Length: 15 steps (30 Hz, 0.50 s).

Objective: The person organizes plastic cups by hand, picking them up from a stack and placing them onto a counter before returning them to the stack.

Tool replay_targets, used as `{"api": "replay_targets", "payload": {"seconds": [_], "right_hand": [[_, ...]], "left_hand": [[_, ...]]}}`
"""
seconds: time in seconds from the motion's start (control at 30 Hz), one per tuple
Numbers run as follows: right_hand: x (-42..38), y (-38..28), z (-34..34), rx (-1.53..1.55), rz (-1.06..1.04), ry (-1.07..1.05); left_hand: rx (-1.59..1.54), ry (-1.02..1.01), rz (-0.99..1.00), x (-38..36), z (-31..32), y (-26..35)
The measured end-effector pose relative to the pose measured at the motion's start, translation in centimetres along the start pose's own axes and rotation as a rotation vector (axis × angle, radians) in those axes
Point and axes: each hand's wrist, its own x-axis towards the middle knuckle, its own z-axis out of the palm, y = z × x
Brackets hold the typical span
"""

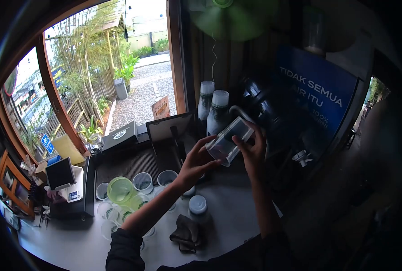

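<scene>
A clear, box-like plastic container point(228, 143) is held up and tilted between my two hands, above the far side of the counter. My left hand point(197, 159) grips its left side, thumb near the lower edge. Around the right side curl the fingers of my right hand point(254, 151), with the thumb against the near face. Just behind the container stand two tall stacks of clear plastic cups point(218, 113). Below my hands, a small jar with a pale lid point(198, 204) sits on the counter, and a crumpled dark cloth point(186, 234) lies closer to me.
Several clear cups and a greenish container point(120, 190) crowd the counter point(70, 239) left of my left forearm. A tablet on a stand point(61, 174) is at the left. A dark ribbed mat point(124, 165) lies under the window. A blue sign point(316, 90) stands at the right.
</scene>
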Motion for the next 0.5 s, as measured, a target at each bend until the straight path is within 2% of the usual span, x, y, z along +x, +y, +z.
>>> {"api": "replay_targets", "payload": {"seconds": [0.1, 0.2, 0.23, 0.33, 0.47, 0.5], "right_hand": [[1.5, -0.2, -0.2, 0.185, 0.169, -0.062], [3.3, 1.7, -0.1, 0.298, 0.005, -0.123], [3.6, 1.9, 0.3, 0.444, -0.023, -0.187], [4.1, 4.0, 1.7, 0.677, -0.040, -0.286], [4.1, 3.6, 2.6, 0.752, 0.065, -0.330], [4.1, 3.7, 2.9, 0.717, 0.053, -0.305]], "left_hand": [[-0.287, 0.069, -0.193, 1.3, -0.5, 0.2], [-0.412, 0.157, -0.179, 2.9, -3.0, -1.1], [-0.472, 0.144, -0.190, 3.3, -3.5, -1.1], [-0.659, 0.136, -0.256, 4.3, -5.6, -2.3], [-0.835, 0.154, -0.252, 4.5, -4.3, -2.3], [-0.686, 0.151, -0.208, 4.4, -3.7, -2.3]]}}
